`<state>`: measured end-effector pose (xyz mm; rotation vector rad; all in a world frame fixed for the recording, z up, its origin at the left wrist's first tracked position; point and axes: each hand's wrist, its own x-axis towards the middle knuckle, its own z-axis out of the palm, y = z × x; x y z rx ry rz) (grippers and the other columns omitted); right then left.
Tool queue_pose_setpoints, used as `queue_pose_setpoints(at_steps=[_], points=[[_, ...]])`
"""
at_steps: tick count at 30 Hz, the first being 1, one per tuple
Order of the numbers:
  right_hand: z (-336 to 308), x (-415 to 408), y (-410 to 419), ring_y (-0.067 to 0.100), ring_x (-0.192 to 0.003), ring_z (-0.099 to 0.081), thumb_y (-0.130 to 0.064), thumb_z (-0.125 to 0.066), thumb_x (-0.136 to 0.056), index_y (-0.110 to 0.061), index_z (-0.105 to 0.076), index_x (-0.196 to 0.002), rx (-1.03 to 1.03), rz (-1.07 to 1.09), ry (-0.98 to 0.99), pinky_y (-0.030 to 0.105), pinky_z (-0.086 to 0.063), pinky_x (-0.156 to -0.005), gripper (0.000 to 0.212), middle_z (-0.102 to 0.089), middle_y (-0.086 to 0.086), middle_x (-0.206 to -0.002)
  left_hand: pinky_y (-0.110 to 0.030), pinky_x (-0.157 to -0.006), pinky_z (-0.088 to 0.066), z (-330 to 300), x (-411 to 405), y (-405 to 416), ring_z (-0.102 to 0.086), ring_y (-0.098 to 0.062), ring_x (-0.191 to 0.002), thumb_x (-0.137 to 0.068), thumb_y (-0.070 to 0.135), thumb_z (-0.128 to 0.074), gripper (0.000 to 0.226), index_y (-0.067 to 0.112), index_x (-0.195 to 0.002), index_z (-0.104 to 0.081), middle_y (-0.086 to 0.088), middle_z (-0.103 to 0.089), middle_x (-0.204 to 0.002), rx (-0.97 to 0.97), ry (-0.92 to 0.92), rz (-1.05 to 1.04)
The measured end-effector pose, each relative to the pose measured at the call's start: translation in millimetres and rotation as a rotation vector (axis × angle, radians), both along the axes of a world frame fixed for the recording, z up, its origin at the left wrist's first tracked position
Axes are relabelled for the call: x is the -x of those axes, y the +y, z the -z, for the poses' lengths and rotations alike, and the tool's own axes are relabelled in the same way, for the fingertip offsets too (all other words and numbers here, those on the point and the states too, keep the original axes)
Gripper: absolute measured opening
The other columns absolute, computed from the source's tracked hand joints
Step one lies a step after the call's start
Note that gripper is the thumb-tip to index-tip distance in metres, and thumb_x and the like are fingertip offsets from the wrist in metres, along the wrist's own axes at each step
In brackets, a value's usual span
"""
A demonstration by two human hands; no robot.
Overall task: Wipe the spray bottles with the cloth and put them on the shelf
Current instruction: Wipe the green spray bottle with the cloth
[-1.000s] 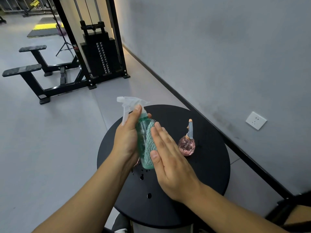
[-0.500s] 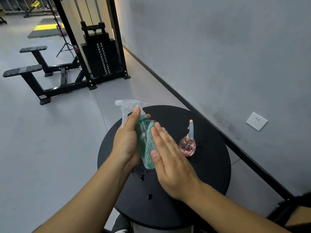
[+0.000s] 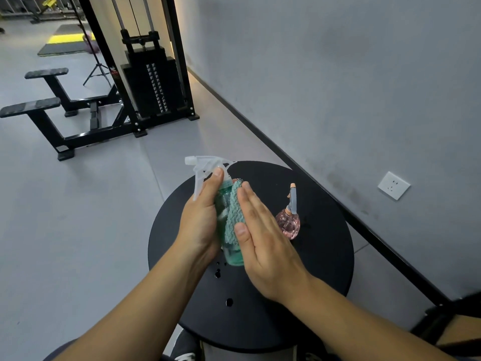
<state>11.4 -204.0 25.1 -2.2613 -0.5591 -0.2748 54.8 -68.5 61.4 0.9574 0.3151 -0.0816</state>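
- Green spray bottle (image 3: 229, 230): stands upright between the two hands, long axis vertical, base on the round black table (image 3: 325, 269); clear trigger head (image 3: 205, 165) at the top, nozzle pointing left and away from the right hand.
- No brand, label or readable writing visible on the bottle.
- Teal cloth (image 3: 234, 212): knobbly weave, laid against the bottle's right side, sandwiched between bottle and right palm, top edge poking out just above the fingertips.
- Left hand (image 3: 200, 220): wrapped round the bottle's left side, forefinger reaching up to the neck just below the trigger head, gripping the bottle.
- Right hand (image 3: 263, 241): flat, fingers straight and together, pressing the cloth onto the bottle; thumb lying along the cloth's lower edge.
- Pink spray bottle (image 3: 287, 222): just right of the right hand, apart from it, upright on the table; round faceted body, slim grey sprayer with an orange tip pointing up. No writing legible.
- Dark droplets (image 3: 217, 273) on the table just below the left hand's heel.
- Farther right of the right hand: white wall socket (image 3: 393, 185) on the grey wall.
- Beyond the left hand: black weight-stack machine (image 3: 153, 82) and bench on the grey floor.
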Motion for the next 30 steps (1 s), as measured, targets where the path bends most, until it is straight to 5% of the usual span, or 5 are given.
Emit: queue_pose_setpoints(at_steps=[6,13,21,25,30], points=[[4,8,2,0.005,-0.161,-0.001,-0.025,-0.034,-0.115,-0.021,-0.011,-0.167,0.033,-0.03,0.001,0.03,-0.011,-0.131,0.057,-0.003,-0.013,-0.176,-0.038,-0.076,-0.065,-6,-5,7,-0.075,-0.028,-0.089,-0.093,0.054,-0.075,0.072,-0.002,-0.136,-0.066,-0.015,-0.075,-0.108,-0.06,-0.017,-0.039],[9,10,7,0.005,-0.161,0.002,-0.03,-0.03,-0.115,-0.025,-0.009,-0.167,0.063,-0.034,0.007,0.027,-0.007,-0.131,0.057,0.002,-0.017,-0.175,-0.048,-0.094,-0.065,-4,3,7,-0.077,-0.035,-0.106,-0.096,0.057,-0.071,0.064,0.004,-0.132,-0.072,-0.025,-0.073,-0.13,-0.104,0.071,0.045],[7,11,7,0.007,-0.161,0.0,-0.027,-0.034,-0.114,-0.024,-0.01,-0.167,0.001,-0.019,0.001,0.035,-0.013,-0.131,0.058,0.0,-0.016,-0.175,-0.061,-0.106,-0.057,-3,2,9,-0.073,-0.039,-0.102,-0.077,0.053,-0.092,0.072,0.005,-0.124,-0.069,-0.022,-0.071,-0.112,-0.056,0.013,0.04],[3,14,8,0.005,-0.161,0.001,-0.027,-0.036,-0.115,-0.025,-0.008,-0.167,-0.006,-0.027,0.013,0.036,-0.015,-0.132,0.059,0.003,-0.017,-0.175,-0.06,-0.104,-0.059,-6,3,8,-0.073,-0.04,-0.103,-0.068,0.055,-0.095,0.098,-0.004,-0.139,-0.062,-0.029,-0.071,-0.115,-0.04,-0.001,0.027],[-3,6,5,-0.001,-0.159,0.0,-0.03,-0.035,-0.115,-0.026,-0.009,-0.167,-0.025,-0.018,0.054,0.035,-0.016,-0.131,0.059,-0.002,-0.017,-0.175,-0.058,-0.104,-0.059,-5,1,8,-0.074,-0.041,-0.111,-0.08,0.057,-0.088,0.089,-0.002,-0.142,-0.061,-0.031,-0.071,-0.13,-0.008,0.015,0.013]])
